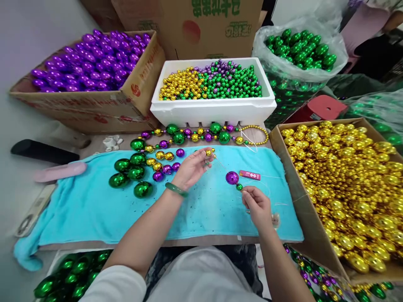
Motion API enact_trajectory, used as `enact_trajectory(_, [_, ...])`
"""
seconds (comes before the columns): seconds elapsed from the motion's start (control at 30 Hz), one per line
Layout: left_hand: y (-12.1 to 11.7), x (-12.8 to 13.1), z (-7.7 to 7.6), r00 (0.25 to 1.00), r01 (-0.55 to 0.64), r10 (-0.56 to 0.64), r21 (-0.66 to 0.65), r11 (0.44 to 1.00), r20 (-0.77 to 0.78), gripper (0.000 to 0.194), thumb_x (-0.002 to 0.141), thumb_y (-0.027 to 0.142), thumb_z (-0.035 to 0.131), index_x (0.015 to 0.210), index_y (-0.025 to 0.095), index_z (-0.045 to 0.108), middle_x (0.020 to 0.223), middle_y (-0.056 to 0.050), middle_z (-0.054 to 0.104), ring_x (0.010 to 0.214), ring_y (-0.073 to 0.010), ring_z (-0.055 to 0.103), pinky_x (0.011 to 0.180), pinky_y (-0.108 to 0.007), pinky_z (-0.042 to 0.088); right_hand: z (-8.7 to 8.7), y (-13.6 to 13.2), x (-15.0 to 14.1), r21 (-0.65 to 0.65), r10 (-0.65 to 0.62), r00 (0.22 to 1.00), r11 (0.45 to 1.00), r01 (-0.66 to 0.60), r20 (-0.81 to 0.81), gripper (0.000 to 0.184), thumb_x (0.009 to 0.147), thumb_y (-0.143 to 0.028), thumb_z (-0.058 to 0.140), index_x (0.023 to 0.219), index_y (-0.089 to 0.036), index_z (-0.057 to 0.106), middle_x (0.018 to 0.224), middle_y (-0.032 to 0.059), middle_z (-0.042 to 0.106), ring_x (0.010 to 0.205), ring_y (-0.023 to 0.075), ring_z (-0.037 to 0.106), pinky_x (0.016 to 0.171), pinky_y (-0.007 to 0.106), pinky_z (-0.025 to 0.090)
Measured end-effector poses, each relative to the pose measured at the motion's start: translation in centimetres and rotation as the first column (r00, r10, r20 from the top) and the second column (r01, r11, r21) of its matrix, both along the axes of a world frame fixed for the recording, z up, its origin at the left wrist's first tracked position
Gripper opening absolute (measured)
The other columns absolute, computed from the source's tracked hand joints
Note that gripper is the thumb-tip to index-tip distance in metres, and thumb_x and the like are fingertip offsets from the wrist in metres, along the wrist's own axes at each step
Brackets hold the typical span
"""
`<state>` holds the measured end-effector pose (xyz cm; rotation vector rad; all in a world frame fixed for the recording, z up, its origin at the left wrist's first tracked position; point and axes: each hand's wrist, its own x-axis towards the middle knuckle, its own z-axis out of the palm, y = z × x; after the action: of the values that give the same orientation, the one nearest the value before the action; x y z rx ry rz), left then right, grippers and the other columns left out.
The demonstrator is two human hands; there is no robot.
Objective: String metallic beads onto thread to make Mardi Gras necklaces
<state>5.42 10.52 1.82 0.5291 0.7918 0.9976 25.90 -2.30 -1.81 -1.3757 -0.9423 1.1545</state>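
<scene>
My left hand (193, 165), with a green bangle (176, 189) at the wrist, pinches a small gold bead (208, 153) above the turquoise towel (201, 209). A thin clear thread runs from there toward a large purple bead (232, 178). Below that bead, my right hand (257, 205) is closed at a small green bead (239, 187) on the same thread. Left of my hands lie loose large green beads (136, 173), gold beads (160, 155) and purple beads (167, 169). A finished-looking bead strand (188, 133) stretches along the towel's far edge.
A carton of purple beads (138, 79) stands back left, beside a white foam box (214, 107) of small beads. At right is a carton of gold beads (302, 201). A pink-red packet (249, 175) lies near my right hand. A person (365, 25) is at far right.
</scene>
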Motion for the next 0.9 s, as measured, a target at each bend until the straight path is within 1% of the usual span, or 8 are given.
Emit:
enact_trajectory(0.13, [-1.0, -1.1, 0.4, 0.994, -0.073, 0.077, -0.059, 0.996, 0.081, 0.018, 0.078, 0.019, 0.075, 0.095, 0.015, 0.070, 0.084, -0.004, 0.071, 0.078, -0.0128, 0.067, 0.071, -0.025, 0.053, 0.3, -0.2, -1.1, 0.025, 0.062, 0.998, 0.998, -0.063, 0.034, 0.024, 0.081, -0.040, 0.063, 0.076, -0.017, 0.061, 0.052, -0.0034, 0.048, 0.046, 0.0080, 0.039, 0.043, 0.021, 0.030])
enact_trajectory(0.37, [-1.5, -2.1, 0.5, 0.981, -0.161, 0.167, -0.073, 0.984, 0.099, 0.018, 0.076, 0.014, 0.074, 0.093, 0.015, 0.069, 0.081, -0.003, 0.070, 0.076, -0.0113, 0.067, 0.069, -0.023, 0.053, 0.9, -0.5, -2.2, 0.032, 0.089, 0.993, 0.995, -0.092, 0.081, 0.023, 0.082, -0.039, 0.060, 0.076, -0.017, 0.061, 0.052, -0.0039, 0.046, 0.045, 0.0081, 0.037, 0.042, 0.022, 0.027])
enact_trajectory(0.5, [-1.7, -2.6, 0.6, 0.973, -0.225, 0.224, 0.010, 0.974, 0.054, 0.027, 0.069, 0.012, 0.078, 0.094, 0.017, 0.068, 0.081, 0.000, 0.067, 0.074, -0.0097, 0.064, 0.069, -0.023, 0.051, 1.2, -0.5, -2.4, 0.027, 0.086, 0.990, 0.996, -0.090, 0.108, 0.024, 0.082, -0.040, 0.060, 0.076, -0.017, 0.061, 0.052, -0.0040, 0.045, 0.045, 0.0081, 0.037, 0.043, 0.022, 0.027])
enact_trajectory(0.63, [-2.5, -2.1, 0.6, 0.964, -0.260, 0.266, 0.164, 0.951, -0.016, 0.046, 0.064, 0.010, 0.079, 0.107, 0.022, 0.065, 0.085, 0.004, 0.062, 0.074, -0.0071, 0.060, 0.070, -0.022, 0.049, 1.0, -0.3, -2.7, 0.012, 0.101, 0.990, 0.995, -0.103, 0.098, 0.025, 0.082, -0.041, 0.061, 0.077, -0.017, 0.061, 0.053, -0.0041, 0.046, 0.046, 0.0081, 0.038, 0.043, 0.022, 0.028])
enact_trajectory(0.7, [-3.4, -1.3, 0.4, 0.967, -0.217, 0.242, 0.232, 0.948, -0.085, 0.053, 0.064, 0.011, 0.078, 0.112, 0.023, 0.061, 0.086, 0.004, 0.062, 0.077, -0.0079, 0.060, 0.074, -0.022, 0.049, 0.7, -0.1, -3.0, -0.007, 0.105, 0.992, 0.994, -0.105, 0.071, 0.026, 0.081, -0.043, 0.062, 0.077, -0.017, 0.060, 0.053, -0.0038, 0.047, 0.046, 0.0082, 0.039, 0.043, 0.022, 0.029])
enact_trajectory(0.8, [-5.1, -0.2, -0.1, 0.962, -0.032, 0.116, 0.321, 0.946, -0.246, 0.058, 0.068, 0.017, 0.079, 0.121, 0.023, 0.057, 0.091, 0.000, 0.064, 0.086, -0.0127, 0.061, 0.080, -0.027, 0.049, 0.0, 0.3, -3.3, -0.051, 0.090, 0.996, 0.995, -0.090, 0.001, 0.028, 0.079, -0.045, 0.065, 0.077, -0.018, 0.059, 0.053, -0.0040, 0.049, 0.045, 0.0078, 0.039, 0.043, 0.022, 0.029])
enact_trajectory(0.87, [-5.9, -0.2, -0.6, 0.907, 0.117, 0.057, 0.380, 0.918, -0.418, 0.051, 0.073, 0.024, 0.077, 0.120, 0.022, 0.059, 0.099, -0.004, 0.065, 0.091, -0.0162, 0.062, 0.080, -0.030, 0.050, -0.4, 0.4, -3.3, -0.069, 0.064, 0.997, 0.995, -0.068, -0.047, 0.028, 0.079, -0.045, 0.066, 0.079, -0.018, 0.058, 0.054, -0.0043, 0.050, 0.044, 0.0072, 0.039, 0.042, 0.021, 0.028])
enact_trajectory(0.9, [-6.1, -0.5, -0.9, 0.850, 0.176, 0.075, 0.416, 0.892, -0.521, 0.043, 0.076, 0.027, 0.075, 0.116, 0.022, 0.062, 0.104, -0.006, 0.065, 0.093, -0.0173, 0.061, 0.079, -0.030, 0.051, -0.5, 0.5, -3.2, -0.072, 0.048, 0.997, 0.996, -0.053, -0.063, 0.028, 0.078, -0.045, 0.067, 0.080, -0.018, 0.058, 0.055, -0.0044, 0.050, 0.044, 0.0071, 0.039, 0.042, 0.021, 0.027])
